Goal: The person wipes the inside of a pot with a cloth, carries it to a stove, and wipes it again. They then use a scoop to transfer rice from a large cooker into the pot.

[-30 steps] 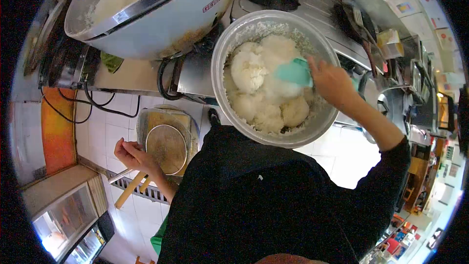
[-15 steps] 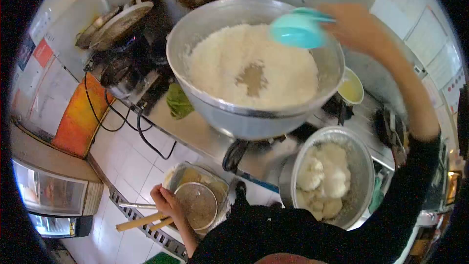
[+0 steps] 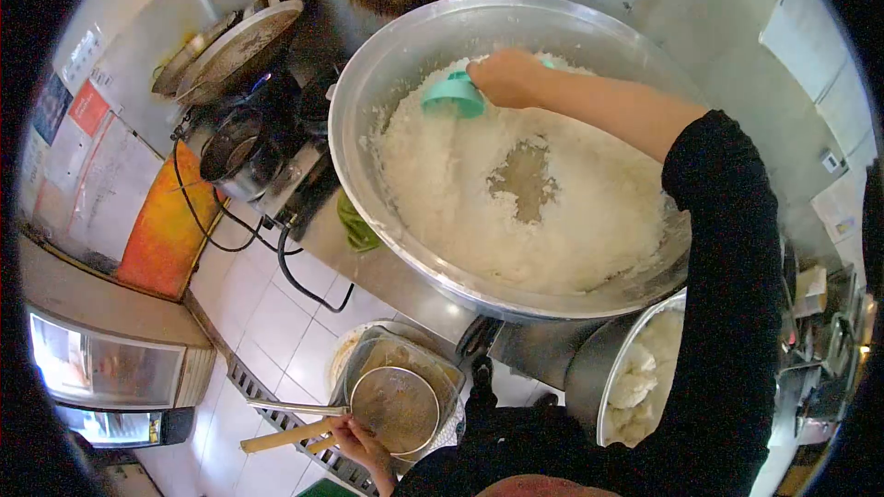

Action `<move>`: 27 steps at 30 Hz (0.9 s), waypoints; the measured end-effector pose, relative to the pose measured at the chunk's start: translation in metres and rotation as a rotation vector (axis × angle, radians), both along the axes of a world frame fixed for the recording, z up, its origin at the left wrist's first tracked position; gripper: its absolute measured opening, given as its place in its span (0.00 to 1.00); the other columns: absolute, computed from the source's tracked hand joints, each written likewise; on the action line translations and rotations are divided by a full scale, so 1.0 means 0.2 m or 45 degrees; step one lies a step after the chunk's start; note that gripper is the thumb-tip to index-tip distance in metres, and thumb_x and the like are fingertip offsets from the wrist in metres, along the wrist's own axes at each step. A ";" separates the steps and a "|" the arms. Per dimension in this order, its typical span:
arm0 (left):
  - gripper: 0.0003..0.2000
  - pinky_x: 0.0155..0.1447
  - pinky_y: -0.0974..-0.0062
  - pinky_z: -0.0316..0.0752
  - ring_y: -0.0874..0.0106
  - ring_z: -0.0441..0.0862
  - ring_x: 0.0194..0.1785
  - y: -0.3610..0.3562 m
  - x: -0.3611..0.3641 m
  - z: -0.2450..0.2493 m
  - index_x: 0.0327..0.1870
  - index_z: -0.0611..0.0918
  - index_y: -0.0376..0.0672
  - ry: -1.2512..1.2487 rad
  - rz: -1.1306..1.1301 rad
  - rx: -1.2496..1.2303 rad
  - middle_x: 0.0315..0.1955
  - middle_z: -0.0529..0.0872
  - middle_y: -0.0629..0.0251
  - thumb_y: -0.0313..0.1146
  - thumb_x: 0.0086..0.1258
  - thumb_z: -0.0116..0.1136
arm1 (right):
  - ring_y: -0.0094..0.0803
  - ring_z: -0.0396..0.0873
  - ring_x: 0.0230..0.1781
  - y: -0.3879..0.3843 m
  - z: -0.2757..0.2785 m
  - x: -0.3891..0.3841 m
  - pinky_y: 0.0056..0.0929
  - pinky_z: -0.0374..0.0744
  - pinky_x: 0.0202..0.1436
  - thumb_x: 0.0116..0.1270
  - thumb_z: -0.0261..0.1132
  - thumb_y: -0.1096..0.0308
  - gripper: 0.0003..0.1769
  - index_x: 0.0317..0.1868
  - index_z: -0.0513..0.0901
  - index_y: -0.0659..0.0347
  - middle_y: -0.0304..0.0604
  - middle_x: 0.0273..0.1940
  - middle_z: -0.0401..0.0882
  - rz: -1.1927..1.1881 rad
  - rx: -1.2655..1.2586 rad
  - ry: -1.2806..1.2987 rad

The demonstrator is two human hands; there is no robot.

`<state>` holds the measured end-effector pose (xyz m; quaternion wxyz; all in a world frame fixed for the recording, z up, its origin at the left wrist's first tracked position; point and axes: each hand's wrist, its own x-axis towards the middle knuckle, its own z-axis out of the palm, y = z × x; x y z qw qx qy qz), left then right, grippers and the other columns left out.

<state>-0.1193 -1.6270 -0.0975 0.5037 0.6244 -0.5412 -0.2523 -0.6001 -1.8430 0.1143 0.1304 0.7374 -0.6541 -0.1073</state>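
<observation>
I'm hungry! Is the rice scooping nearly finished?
Not nearly. Done: rice mounds sit in the small bowl. In hand: the right hand digs the teal scoop into the big pot; the left hand grips wooden handles. Left: plenty of rice there.

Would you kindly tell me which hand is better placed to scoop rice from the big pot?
Right. The right hand grips the teal scoop against the rice inside the big pot; the left hand is low near the floor, closed on the strainer handles.
</observation>
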 end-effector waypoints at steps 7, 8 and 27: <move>0.08 0.38 0.82 0.67 0.76 0.70 0.33 0.06 0.12 -0.04 0.39 0.70 0.36 -0.076 -0.029 0.000 0.33 0.73 0.62 0.31 0.66 0.42 | 0.48 0.76 0.31 0.16 -0.11 0.10 0.42 0.74 0.33 0.51 0.53 0.69 0.09 0.29 0.74 0.67 0.55 0.27 0.76 0.098 0.188 -0.105; 0.08 0.38 0.82 0.67 0.76 0.70 0.33 0.07 0.11 -0.01 0.39 0.70 0.36 -0.075 -0.029 0.000 0.33 0.73 0.62 0.31 0.66 0.42 | 0.48 0.76 0.32 0.19 -0.12 0.12 0.42 0.74 0.33 0.52 0.53 0.68 0.10 0.29 0.74 0.67 0.55 0.28 0.76 0.078 0.232 -0.126; 0.07 0.32 0.84 0.64 0.78 0.66 0.29 0.04 0.16 -0.01 0.38 0.69 0.38 0.043 0.064 -0.041 0.29 0.70 0.66 0.32 0.67 0.42 | 0.49 0.75 0.26 0.52 0.02 0.39 0.41 0.72 0.30 0.56 0.54 0.59 0.18 0.30 0.77 0.69 0.59 0.28 0.76 0.086 0.587 -0.585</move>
